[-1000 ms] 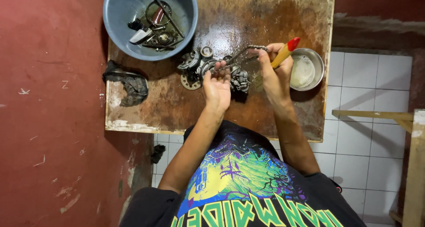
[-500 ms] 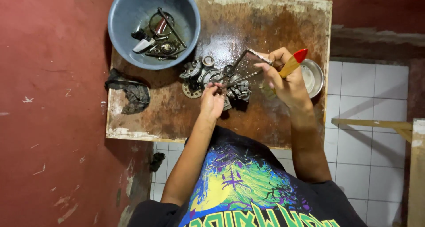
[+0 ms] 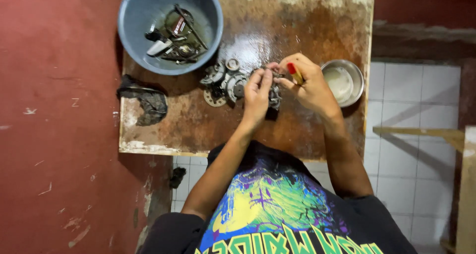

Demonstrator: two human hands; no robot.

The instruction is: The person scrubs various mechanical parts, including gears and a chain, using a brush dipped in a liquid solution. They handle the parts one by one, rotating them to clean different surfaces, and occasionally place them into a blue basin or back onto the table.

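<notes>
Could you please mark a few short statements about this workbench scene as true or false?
1. The right hand holds a brush with a red-tipped wooden handle. True.
2. The blue basin stands empty. False: several dirty metal parts lie inside it.
3. The left hand is at the pile of greasy engine parts on the table. True.
4. The small metal bowl sits left of the basin. False: it sits by the table's right edge, beside the right hand.
5. A dark rag lies near the table's left edge. True.
</notes>
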